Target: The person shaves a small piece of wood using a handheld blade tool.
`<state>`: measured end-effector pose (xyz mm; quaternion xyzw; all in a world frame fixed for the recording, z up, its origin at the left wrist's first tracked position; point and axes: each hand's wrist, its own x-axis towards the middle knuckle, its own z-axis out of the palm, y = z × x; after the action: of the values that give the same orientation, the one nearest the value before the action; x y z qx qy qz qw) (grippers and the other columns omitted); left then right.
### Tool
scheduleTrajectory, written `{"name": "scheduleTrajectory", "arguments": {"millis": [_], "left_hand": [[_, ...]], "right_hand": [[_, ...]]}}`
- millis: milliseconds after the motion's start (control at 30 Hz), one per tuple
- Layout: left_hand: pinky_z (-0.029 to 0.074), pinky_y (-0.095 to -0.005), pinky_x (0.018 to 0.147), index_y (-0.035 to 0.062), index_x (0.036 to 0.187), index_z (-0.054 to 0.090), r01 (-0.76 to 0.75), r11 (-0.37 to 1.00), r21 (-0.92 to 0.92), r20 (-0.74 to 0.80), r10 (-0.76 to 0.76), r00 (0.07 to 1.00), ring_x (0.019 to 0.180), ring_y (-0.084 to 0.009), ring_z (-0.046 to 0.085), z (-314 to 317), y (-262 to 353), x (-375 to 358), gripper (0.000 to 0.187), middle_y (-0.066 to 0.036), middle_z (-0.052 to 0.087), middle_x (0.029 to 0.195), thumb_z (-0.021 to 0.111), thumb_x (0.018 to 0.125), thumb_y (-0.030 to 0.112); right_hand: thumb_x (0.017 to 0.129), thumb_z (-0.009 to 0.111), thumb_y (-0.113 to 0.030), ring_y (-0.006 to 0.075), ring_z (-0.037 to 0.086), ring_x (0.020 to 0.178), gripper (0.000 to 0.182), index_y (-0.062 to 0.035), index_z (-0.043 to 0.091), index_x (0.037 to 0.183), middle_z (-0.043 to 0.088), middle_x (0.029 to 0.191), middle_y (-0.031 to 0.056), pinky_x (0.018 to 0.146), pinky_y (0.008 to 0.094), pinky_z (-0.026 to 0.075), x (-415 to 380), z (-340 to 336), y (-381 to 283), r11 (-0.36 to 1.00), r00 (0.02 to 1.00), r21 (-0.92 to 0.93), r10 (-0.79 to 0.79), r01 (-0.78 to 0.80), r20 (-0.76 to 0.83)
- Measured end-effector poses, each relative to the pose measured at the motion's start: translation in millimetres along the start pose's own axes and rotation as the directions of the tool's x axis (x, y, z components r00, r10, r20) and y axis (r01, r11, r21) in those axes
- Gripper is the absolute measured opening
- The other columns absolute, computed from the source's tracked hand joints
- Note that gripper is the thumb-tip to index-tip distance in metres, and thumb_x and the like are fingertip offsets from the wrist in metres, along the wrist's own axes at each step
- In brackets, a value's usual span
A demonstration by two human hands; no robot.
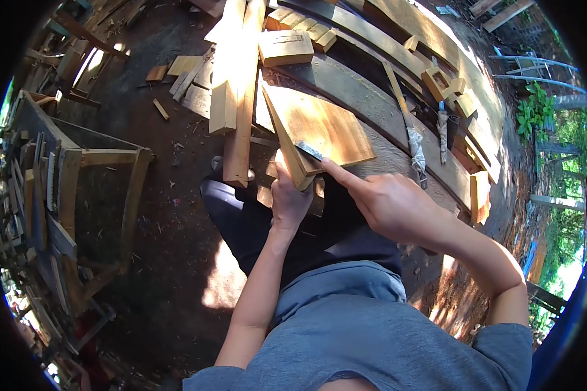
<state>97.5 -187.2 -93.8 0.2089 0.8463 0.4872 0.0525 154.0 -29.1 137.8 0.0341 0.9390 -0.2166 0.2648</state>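
Note:
A wide, flat wooden piece (329,124) with an angled side strip rests in front of me, its near corner above my lap. Wrapped around that near end from below is my left hand (289,199), its thumb up along the strip. The index finger of my right hand (378,202) is stretched forward and touches the end of a small dark metal blade (308,151) lying on the wood. The other fingers of the right hand are curled under, and what they hold, if anything, is hidden.
Long beams (241,98) lie just left of the piece. Boards (352,85) with cut blocks (285,47) spread beyond it. Long tools with wrapped handles (416,150) lie at the right. A wooden frame (104,156) stands on the left.

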Motion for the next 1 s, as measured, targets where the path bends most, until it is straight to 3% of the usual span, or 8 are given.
{"name": "scheduleTrajectory", "arguments": {"millis": [33,200,300,500,633,733,867,1000], "left_hand": [[0.057,-0.0466,0.074,-0.0064,0.127,0.037,0.033,0.999,0.022,0.000,-0.033,0.999,0.093,-0.0440,0.067,0,3,0,0.062,-0.026,0.069,0.097,0.074,0.080,0.005],[0.057,-0.0462,0.074,-0.0059,0.129,0.036,0.084,0.996,-0.027,0.066,-0.082,0.994,0.094,-0.0434,0.068,-10,17,6,0.063,-0.025,0.069,0.098,0.074,0.081,0.005],[0.057,-0.0460,0.074,-0.0058,0.129,0.037,0.115,0.993,-0.033,0.057,-0.113,0.992,0.094,-0.0428,0.068,-16,28,9,0.062,-0.025,0.069,0.098,0.074,0.081,0.007],[0.057,-0.0460,0.072,-0.0054,0.128,0.037,0.100,0.993,-0.065,0.073,-0.095,0.993,0.093,-0.0435,0.068,-9,11,3,0.060,-0.026,0.069,0.099,0.075,0.082,0.008],[0.057,-0.0441,0.070,-0.0061,0.125,0.037,0.198,0.977,-0.079,0.134,-0.187,0.973,0.092,-0.0428,0.068,-18,28,9,0.058,-0.025,0.070,0.096,0.075,0.083,0.008],[0.058,-0.0436,0.070,-0.0074,0.126,0.037,0.121,0.987,-0.109,0.097,-0.111,0.989,0.089,-0.0424,0.069,-16,25,9,0.060,-0.026,0.070,0.092,0.075,0.084,0.010],[0.057,-0.0443,0.070,-0.0065,0.129,0.036,0.060,0.988,-0.139,0.024,-0.057,0.998,0.089,-0.0419,0.069,-9,15,3,0.062,-0.026,0.070,0.092,0.075,0.084,0.011],[0.058,-0.0447,0.071,-0.0064,0.131,0.035,0.117,0.993,-0.035,0.104,-0.113,0.988,0.093,-0.0418,0.069,-10,14,2,0.065,-0.026,0.069,0.096,0.075,0.083,0.012]], "right_hand": [[0.096,0.050,-0.014,0.0409,0.064,0.064,0.057,-0.0170,0.037,0.152,0.063,0.071,0.0237,0.062,0.0514,0.049,3,0,0,1.000,1.000,0.004,0.003,-0.003,0.005],[0.095,0.050,-0.013,0.0402,0.066,0.067,0.060,-0.0167,0.035,0.152,0.065,0.073,0.0241,0.063,0.0502,0.051,75,2,10,0.994,0.972,-0.003,-0.109,0.110,-0.206],[0.094,0.050,-0.013,0.0395,0.066,0.066,0.062,-0.0180,0.034,0.153,0.065,0.073,0.0242,0.062,0.0506,0.051,75,8,12,0.993,0.967,-0.029,-0.118,0.115,-0.227],[0.090,0.051,-0.016,0.0394,0.069,0.069,0.061,-0.0165,0.039,0.150,0.066,0.072,0.0221,0.059,0.0508,0.054,2,-3,-8,0.996,1.000,-0.087,0.019,-0.017,0.021],[0.094,0.050,-0.016,0.0401,0.065,0.066,0.061,-0.0199,0.034,0.153,0.065,0.072,0.0233,0.062,0.0513,0.051,63,0,2,0.993,0.988,0.044,-0.100,0.106,-0.118],[0.095,0.049,-0.017,0.0407,0.065,0.066,0.060,-0.0198,0.034,0.153,0.064,0.071,0.0240,0.063,0.0511,0.050,82,4,-2,0.990,0.979,0.026,-0.130,0.136,-0.156],[0.096,0.050,-0.014,0.0398,0.065,0.064,0.061,-0.0221,0.033,0.154,0.062,0.071,0.0226,0.060,0.0510,0.050,23,3,-1,0.997,0.993,-0.013,-0.080,0.079,-0.084],[0.090,0.050,-0.014,0.0370,0.068,0.063,0.066,-0.0218,0.033,0.154,0.067,0.070,0.0197,0.058,0.0502,0.054,20,5,-3,0.989,0.996,-0.145,-0.046,0.034,-0.082]]}}
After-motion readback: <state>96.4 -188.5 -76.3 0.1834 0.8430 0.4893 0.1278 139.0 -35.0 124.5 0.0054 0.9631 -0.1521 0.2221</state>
